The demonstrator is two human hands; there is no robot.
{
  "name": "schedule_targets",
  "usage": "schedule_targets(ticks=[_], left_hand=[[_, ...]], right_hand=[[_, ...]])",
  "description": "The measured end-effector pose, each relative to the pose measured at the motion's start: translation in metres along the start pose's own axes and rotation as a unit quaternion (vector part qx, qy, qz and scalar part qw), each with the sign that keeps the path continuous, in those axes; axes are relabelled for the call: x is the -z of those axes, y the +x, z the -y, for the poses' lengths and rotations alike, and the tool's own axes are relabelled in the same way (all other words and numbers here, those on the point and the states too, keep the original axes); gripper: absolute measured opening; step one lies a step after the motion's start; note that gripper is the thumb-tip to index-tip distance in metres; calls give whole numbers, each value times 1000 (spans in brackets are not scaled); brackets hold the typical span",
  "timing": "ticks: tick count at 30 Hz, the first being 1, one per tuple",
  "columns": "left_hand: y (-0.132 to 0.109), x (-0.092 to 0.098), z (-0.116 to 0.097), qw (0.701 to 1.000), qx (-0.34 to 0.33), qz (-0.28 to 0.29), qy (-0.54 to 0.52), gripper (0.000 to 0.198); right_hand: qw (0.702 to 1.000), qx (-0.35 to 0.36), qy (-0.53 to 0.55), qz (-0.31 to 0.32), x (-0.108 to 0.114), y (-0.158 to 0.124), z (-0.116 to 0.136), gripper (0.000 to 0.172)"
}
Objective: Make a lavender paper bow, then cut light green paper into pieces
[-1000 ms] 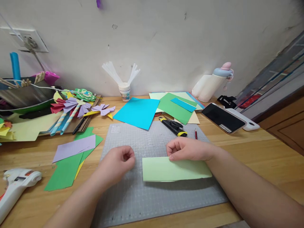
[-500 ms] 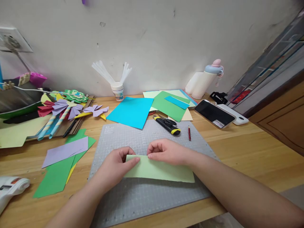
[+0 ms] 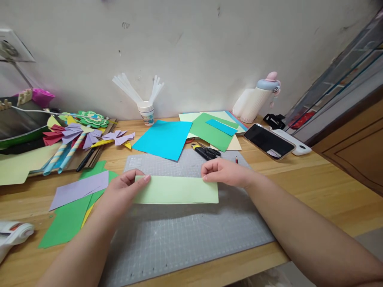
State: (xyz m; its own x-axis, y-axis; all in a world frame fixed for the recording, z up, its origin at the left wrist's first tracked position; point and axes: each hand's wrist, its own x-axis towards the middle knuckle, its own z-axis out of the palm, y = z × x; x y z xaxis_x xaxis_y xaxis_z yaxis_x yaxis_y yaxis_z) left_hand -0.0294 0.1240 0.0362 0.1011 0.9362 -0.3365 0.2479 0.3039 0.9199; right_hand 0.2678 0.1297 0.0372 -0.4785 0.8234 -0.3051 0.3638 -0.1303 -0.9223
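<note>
A folded light green paper strip [image 3: 176, 190] lies across the upper part of the grey cutting mat [image 3: 185, 235]. My left hand [image 3: 122, 191] pinches its upper left corner, thumb on top. My right hand [image 3: 224, 172] pinches its upper right corner with the fingers curled. Both hands hold the strip lengthwise between them, just over the mat.
Behind the mat lie a blue sheet [image 3: 163, 138], green and pale sheets [image 3: 214, 134], scissors and a yellow-black knife [image 3: 206, 151] and a red pencil [image 3: 236, 160]. A phone [image 3: 268, 140] is at the right. Purple and green sheets [image 3: 79, 190], paper bows [image 3: 77, 135] and a glue gun [image 3: 13, 235] are at the left.
My left hand reached over and took the strip's left corner. My right hand shifted to the right corner. The strip moved left and further up the mat.
</note>
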Motion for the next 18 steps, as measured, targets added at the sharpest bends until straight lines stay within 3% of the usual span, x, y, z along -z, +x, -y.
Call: schedule_targets(ticks=[8, 12, 15, 18], left_hand=[[3, 5, 4, 1000, 2, -6, -7, 37], [6, 11, 5, 998, -21, -48, -38, 35], [7, 11, 4, 998, -16, -35, -42, 36], [3, 2, 3, 999, -2, 29, -37, 37]], right_hand=[[1000, 5, 30, 7, 28, -15, 1, 13], [999, 9, 44, -20, 35, -18, 0, 16], [994, 34, 67, -83, 27, -11, -2, 19], [987, 56, 81, -127, 7, 2, -4, 21]])
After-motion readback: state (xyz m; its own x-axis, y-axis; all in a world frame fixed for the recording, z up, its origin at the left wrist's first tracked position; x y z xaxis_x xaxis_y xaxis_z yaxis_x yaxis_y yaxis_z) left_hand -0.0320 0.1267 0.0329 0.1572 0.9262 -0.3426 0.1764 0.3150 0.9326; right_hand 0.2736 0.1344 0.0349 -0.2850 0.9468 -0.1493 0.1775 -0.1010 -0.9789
